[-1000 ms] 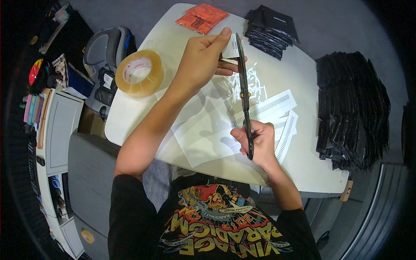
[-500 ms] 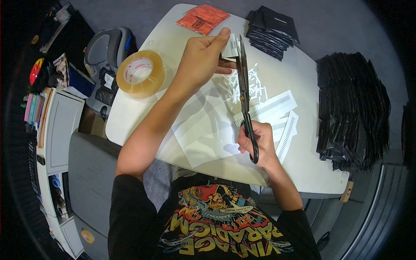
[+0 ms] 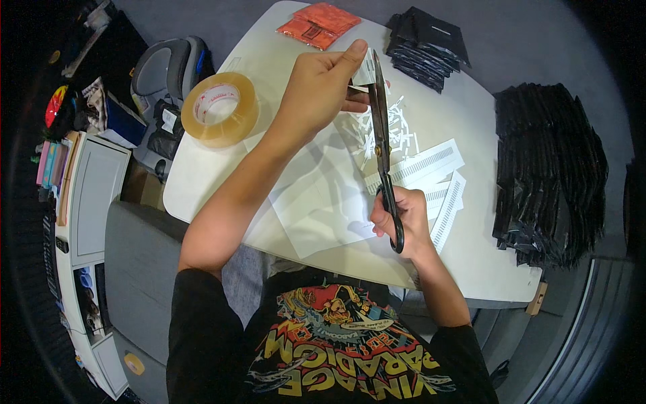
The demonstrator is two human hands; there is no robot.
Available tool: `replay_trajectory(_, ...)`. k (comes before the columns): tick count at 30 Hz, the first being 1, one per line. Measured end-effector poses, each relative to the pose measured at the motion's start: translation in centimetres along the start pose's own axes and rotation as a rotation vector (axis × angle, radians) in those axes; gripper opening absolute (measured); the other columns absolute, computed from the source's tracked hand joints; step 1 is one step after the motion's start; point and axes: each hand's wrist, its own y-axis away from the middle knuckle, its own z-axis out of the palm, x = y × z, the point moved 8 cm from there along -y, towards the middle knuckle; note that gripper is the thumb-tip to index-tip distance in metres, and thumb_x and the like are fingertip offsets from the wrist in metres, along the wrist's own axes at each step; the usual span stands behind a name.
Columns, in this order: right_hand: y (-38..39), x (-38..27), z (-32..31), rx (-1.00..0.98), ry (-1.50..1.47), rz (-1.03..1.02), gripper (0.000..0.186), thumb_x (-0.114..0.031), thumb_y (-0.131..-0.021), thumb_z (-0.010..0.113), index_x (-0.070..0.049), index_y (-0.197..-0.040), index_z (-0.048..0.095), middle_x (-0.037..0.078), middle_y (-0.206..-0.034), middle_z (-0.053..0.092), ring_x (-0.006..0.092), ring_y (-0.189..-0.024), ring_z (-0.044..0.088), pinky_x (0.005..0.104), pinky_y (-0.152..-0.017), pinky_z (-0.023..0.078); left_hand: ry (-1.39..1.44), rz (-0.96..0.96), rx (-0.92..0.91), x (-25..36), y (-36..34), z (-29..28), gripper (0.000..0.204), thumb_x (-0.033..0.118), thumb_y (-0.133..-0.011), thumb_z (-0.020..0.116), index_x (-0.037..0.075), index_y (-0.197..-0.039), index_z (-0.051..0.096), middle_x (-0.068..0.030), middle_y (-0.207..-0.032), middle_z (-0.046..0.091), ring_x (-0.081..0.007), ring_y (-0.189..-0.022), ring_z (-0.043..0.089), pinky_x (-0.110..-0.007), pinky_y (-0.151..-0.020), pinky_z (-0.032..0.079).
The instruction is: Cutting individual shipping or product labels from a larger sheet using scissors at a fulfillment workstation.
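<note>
I grip black-handled scissors (image 3: 382, 141) in my right hand (image 3: 407, 215), fingers in and around the loops and the blades pointing away from me. Pinched in my left hand (image 3: 319, 84) is a small white printed paper piece (image 3: 364, 69), right beside the upper part of the blades. Beneath them on the white table (image 3: 484, 269) lie a heap of thin white paper cuttings (image 3: 390, 135), several printed paper strips (image 3: 420, 161) and a plain white sheet (image 3: 309, 209). A large roll of clear yellowish tape (image 3: 239, 128) rests beside my left forearm.
Orange bagged packets (image 3: 316, 23) sit at the far edge, with black flat packages (image 3: 424, 50) to their right. A taller stack of black packages (image 3: 548, 168) occupies the right edge. At the left are grey chairs (image 3: 141, 269) and a white cabinet (image 3: 101, 202) with assorted items.
The scissors have shifted slightly to the right, their angle changing a little against the paper. My left hand has moved slightly up and right, still pinching the paper.
</note>
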Motion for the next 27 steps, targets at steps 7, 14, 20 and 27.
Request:
replay_trajectory(7,-0.02,-0.37,0.19,0.009,-0.001,0.029,0.048,-0.040,-0.084,0.081,-0.003,-0.068,0.056,-0.002,-0.052,0.047,0.0066,-0.051,0.043,0.0261,-0.047,0.034,-0.018,0.004,-0.010,-0.08,-0.06,-0.10,0.058,0.050,-0.102,0.051,-0.005,-0.098,0.067,-0.0171,-0.094,0.074,-0.0231,-0.076,0.075,-0.027,-0.066,0.063)
replay_trajectory(14,-0.01,-0.75,0.21,0.006,0.020,0.035,0.045,-0.037,-0.086,0.080,-0.002,-0.068,0.057,-0.002,-0.051,0.049,0.0062,-0.048,0.047,0.0253,-0.045,0.035,-0.010,-0.009,-0.006,0.01,0.00,-0.10,0.056,0.048,-0.102,0.052,-0.006,-0.099,0.067,-0.0179,-0.092,0.073,-0.0235,-0.076,0.076,-0.027,-0.067,0.063)
replay_trajectory(20,-0.04,-0.76,0.25,0.002,0.026,0.031,0.046,-0.038,-0.087,0.079,-0.003,-0.068,0.056,-0.002,-0.050,0.049,0.0063,-0.046,0.048,0.0247,-0.044,0.035,-0.014,0.009,-0.010,0.39,0.17,0.04,0.054,0.047,-0.102,0.053,-0.005,-0.102,0.067,-0.0174,-0.093,0.074,-0.0219,-0.076,0.075,-0.027,-0.067,0.063)
replay_trajectory(27,-0.02,-0.69,0.35,-0.007,0.005,0.036,0.045,-0.038,-0.087,0.078,-0.003,-0.068,0.058,-0.001,-0.049,0.050,0.0066,-0.045,0.050,0.0248,-0.043,0.036,-0.038,0.004,-0.024,0.34,0.14,0.05,0.053,0.046,-0.103,0.052,-0.003,-0.116,0.067,-0.0153,-0.094,0.075,-0.0196,-0.077,0.075,-0.025,-0.068,0.062)
